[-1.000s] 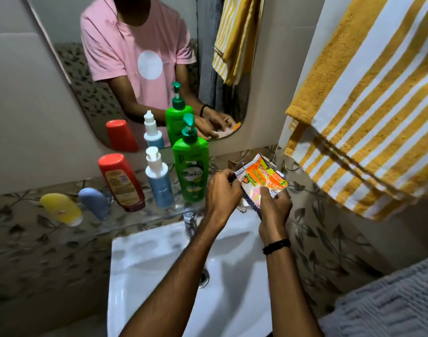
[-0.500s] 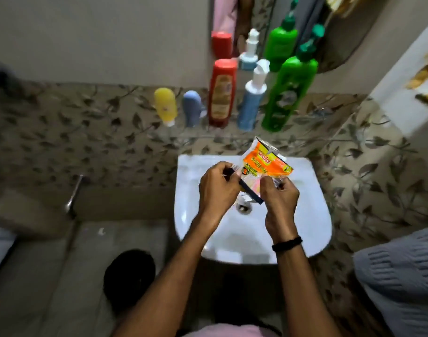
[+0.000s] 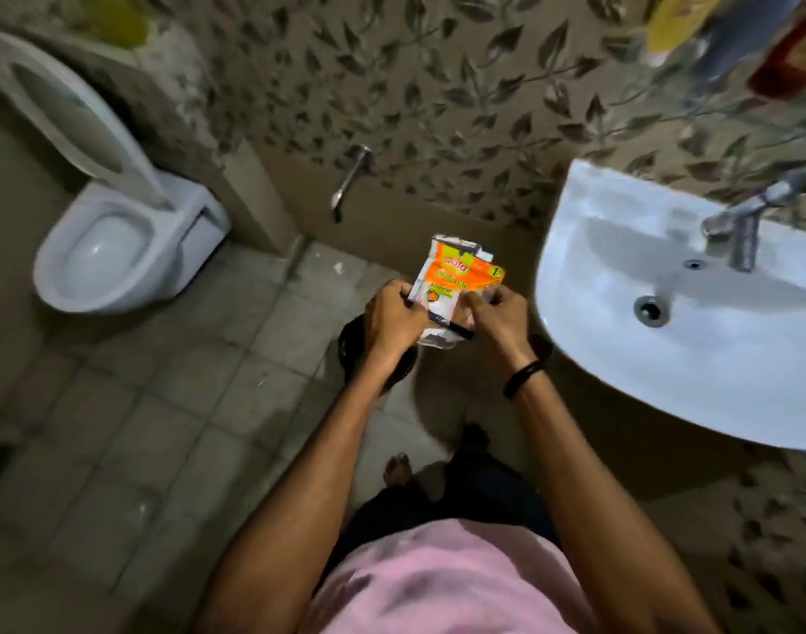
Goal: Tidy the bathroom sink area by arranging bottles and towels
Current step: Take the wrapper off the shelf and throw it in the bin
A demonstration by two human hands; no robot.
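An orange and white plastic packet is held upright between both hands, over the floor to the left of the white sink. My left hand pinches its left edge and also holds a thin dark stick that lies across the packet's lower part. My right hand pinches the packet's right edge; a black band is on that wrist. At the top right corner the bottoms of a yellow bottle, a blue bottle and a red bottle show, blurred. No towel is in view.
A white toilet with its lid up stands at the left. A round black bin sits on the tiled floor under my hands. A metal tap juts from the leaf-patterned wall. The sink's faucet is at the right.
The view has swung left and down, from the sink and shelf to the floor and toilet. Both hands keep hold of the packet, which now hangs over the black bin instead of the sink.
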